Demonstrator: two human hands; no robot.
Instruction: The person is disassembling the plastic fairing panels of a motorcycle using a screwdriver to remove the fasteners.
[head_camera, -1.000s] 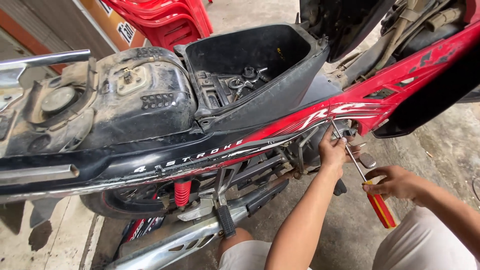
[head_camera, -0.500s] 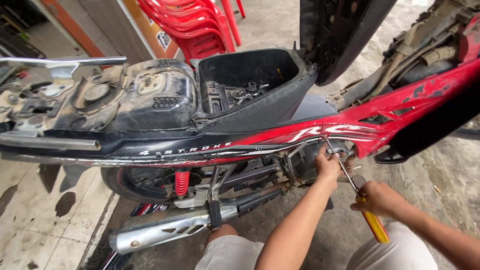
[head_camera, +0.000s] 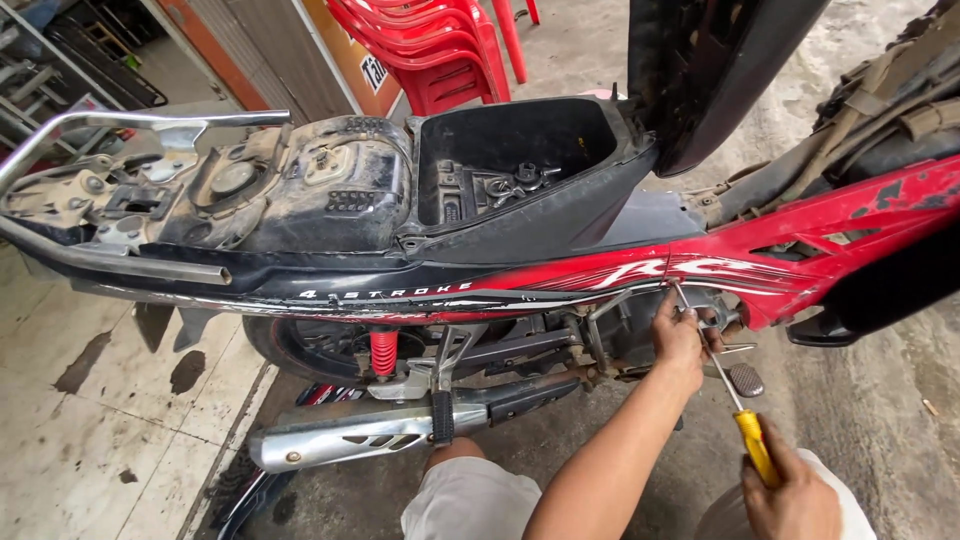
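Right hand (head_camera: 795, 495) closed around the yellow handle of a screwdriver (head_camera: 735, 400), low at the bottom edge of the head view. Shaft angles up-left; tip sits at the engine area just under the red side fairing (head_camera: 800, 240) of the motorcycle. Left hand (head_camera: 680, 335) is up at the same spot, fingers curled around the shaft near the tip, touching the metal parts there; exactly what the tip engages is hidden by the fingers. Seat (head_camera: 720, 70) is flipped up, open under-seat compartment (head_camera: 520, 150) shows loose hardware. Chrome exhaust (head_camera: 370, 435) runs below, red shock spring (head_camera: 383, 352) behind it. Stacked red plastic chairs (head_camera: 440, 45) beyond the bike.
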